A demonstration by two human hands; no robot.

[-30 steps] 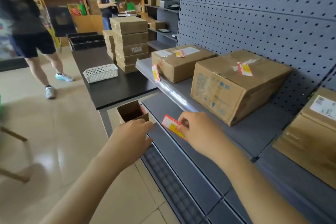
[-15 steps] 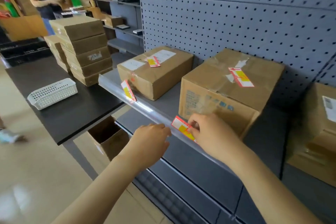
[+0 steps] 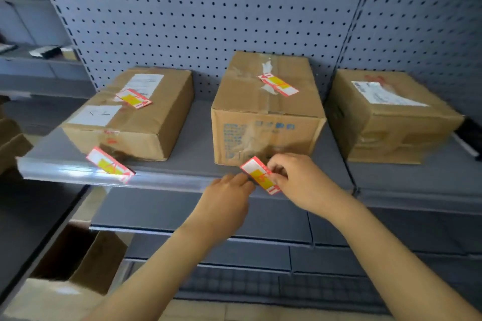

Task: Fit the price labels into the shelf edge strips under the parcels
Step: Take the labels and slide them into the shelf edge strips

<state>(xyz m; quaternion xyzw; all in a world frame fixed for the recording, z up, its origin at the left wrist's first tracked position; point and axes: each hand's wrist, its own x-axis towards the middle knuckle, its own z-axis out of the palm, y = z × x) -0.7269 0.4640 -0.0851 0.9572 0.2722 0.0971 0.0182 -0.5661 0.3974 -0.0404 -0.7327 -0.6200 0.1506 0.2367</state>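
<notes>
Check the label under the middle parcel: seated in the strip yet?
Not yet. The label sits tilted across the shelf edge strip, pinched by the right hand.

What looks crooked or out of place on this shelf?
The price label under the left parcel sits tilted across the shelf edge strip, not flush in it. Loose labels also lie on the left and middle parcel tops.

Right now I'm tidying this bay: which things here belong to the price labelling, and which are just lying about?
Job:
- label pinched in right hand, left hand beside it
- shelf edge strip
- label already at the strip
- three parcels
- loose labels on two parcels

Lying about:
- open carton below
</notes>
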